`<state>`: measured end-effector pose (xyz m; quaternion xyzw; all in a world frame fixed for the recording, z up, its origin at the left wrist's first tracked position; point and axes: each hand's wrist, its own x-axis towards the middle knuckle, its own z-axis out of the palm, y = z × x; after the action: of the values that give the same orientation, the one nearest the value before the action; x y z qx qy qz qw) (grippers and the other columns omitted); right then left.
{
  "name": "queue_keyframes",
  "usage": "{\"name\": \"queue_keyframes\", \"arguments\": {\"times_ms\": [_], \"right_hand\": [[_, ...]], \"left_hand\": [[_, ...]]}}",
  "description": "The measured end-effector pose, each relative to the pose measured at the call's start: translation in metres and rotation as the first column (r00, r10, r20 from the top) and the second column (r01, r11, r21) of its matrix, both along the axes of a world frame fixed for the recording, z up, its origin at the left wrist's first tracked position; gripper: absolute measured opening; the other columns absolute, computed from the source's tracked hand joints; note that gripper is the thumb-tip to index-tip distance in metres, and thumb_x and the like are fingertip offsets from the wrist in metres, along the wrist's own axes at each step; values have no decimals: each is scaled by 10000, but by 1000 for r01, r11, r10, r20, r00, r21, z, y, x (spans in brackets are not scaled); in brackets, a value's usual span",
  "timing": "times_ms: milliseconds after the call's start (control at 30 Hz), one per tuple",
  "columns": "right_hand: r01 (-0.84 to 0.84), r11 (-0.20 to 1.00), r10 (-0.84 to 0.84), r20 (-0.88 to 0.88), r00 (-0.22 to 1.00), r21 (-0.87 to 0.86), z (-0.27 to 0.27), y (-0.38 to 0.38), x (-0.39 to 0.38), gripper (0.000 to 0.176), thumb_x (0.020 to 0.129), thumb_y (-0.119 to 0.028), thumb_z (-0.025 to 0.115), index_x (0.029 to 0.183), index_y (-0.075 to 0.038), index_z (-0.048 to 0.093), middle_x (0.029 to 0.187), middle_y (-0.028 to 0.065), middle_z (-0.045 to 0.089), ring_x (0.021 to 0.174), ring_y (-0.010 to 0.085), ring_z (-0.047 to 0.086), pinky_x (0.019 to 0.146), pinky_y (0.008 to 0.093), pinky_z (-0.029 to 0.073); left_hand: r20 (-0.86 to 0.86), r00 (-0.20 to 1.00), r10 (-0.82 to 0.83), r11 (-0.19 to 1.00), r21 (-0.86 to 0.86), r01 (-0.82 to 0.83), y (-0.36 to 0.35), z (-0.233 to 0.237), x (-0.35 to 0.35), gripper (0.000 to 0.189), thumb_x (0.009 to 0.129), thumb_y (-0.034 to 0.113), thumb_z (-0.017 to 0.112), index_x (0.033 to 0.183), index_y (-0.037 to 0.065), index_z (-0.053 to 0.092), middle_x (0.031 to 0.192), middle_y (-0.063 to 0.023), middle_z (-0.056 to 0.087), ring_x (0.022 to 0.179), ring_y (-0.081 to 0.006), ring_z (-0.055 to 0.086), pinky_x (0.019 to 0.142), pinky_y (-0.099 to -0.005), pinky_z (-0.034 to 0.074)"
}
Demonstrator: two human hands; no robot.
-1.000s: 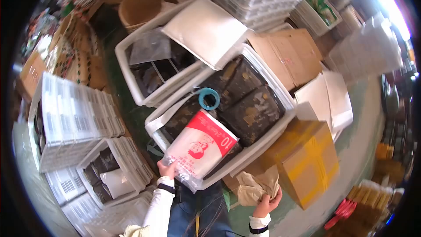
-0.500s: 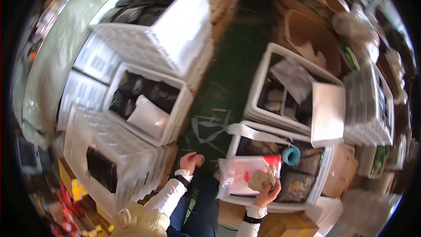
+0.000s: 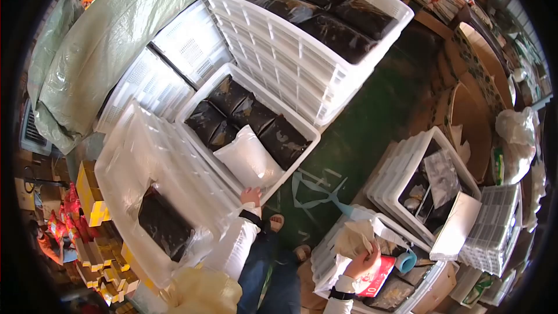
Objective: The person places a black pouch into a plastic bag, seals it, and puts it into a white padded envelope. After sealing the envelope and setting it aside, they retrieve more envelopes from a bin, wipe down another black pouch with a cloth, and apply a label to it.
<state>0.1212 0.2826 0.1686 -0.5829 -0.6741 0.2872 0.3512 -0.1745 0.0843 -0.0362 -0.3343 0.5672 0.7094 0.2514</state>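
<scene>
My left hand rests on the near rim of a white plastic crate that holds several dark sealed packs and one white pack. Whether the fingers grip the rim I cannot tell. My right hand is closed on a crumpled beige cloth, held over another white crate at the lower right. In that crate lie a red-and-white printed bag and a blue tape roll.
A stack of white crates topped with dark packs stands behind. A crate lined with clear plastic holding one dark pack sits at the left. A grey tarp covers the far left. More crates and cartons crowd the right. Green floor runs between.
The view has swung left toward the crates of dark packs. My left hand let go of the printed bag and reached to the crate rim. My right hand still holds the cloth.
</scene>
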Motion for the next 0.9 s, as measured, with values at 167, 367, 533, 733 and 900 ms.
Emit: {"name": "queue_keyframes", "arguments": {"times_ms": [167,367,533,733,900], "right_hand": [[72,997,-75,94,993,39,-2,11,5,293,787,57,449,1056,34,565,1078,141,573,981,280,547,871,368,429],[111,982,-131,127,983,152,-28,37,84,310,811,35,395,1063,33,575,1049,150,590,965,284,551,886,370,435],[-207,978,202,122,972,28,56,6,-35,294,811,27,401,1041,36,584,1034,160,596,945,275,561,874,370,438],[-522,853,518,-139,844,7,86,-61,-164,304,761,50,402,991,32,600,998,147,608,898,267,578,803,356,458],[-948,145,952,-301,57,282,141,-189,-256,211,832,-89,548,1010,22,567,1073,169,593,1016,297,564,813,383,475]], "left_hand": [[57,243,-968,87,-836,542,66,21,-32,359,741,235,631,1040,45,569,936,-122,598,906,-272,543,737,-372,453],[-147,988,-51,997,46,58,91,206,-34,396,805,171,631,1156,41,502,1183,-108,519,1096,-196,492,900,-295,404],[-588,756,-287,936,-341,91,-28,334,-13,484,767,108,655,1194,15,446,1236,-117,456,1189,-226,411,970,-342,342],[-464,882,89,675,-623,-396,-221,306,-2,628,780,153,643,1289,-37,328,1249,-169,434,1142,-255,425,992,-318,312],[-372,888,270,853,-335,-400,-258,272,48,579,838,168,584,1300,-48,310,1257,-168,438,1124,-230,440,965,-296,341]]}}
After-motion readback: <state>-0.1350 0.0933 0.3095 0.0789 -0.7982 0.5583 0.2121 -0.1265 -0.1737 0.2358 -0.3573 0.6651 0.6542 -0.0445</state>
